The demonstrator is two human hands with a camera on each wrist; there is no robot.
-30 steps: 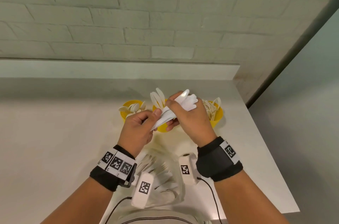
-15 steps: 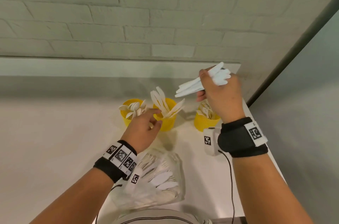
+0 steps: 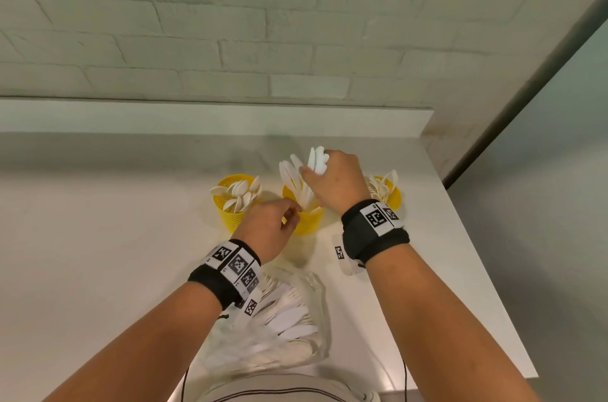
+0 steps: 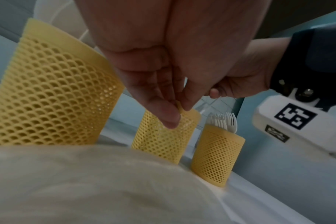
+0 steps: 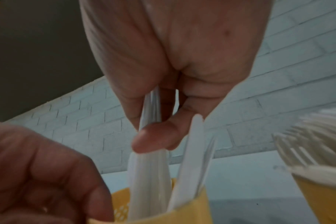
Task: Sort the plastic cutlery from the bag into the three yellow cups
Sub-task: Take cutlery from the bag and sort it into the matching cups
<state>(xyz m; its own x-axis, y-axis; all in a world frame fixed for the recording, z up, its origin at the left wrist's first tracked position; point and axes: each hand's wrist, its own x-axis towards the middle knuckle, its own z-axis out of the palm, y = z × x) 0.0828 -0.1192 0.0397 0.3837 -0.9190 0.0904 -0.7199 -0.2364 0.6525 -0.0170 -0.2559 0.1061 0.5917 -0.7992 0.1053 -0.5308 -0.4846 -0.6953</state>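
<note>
1. Since a moment ago, the right hand (image 3: 335, 184) has swung its bundle of knives (image 3: 317, 159) down into the middle cup (image 3: 306, 224).
2. Light, stiff, slippery plastic; best held mid-handle.
3. Right grip stays closed around the knives; left hand (image 3: 269, 230) pinches the cup rim, steadying it on the surface (image 3: 98, 237).

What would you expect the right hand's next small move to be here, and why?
Probably to let go of the knives so they drop into the middle cup. The right hand grips the bundle upright with its lower ends already inside that cup, beside knives standing there, while the left hand pinches the cup's rim, apparently steadying it.
</note>
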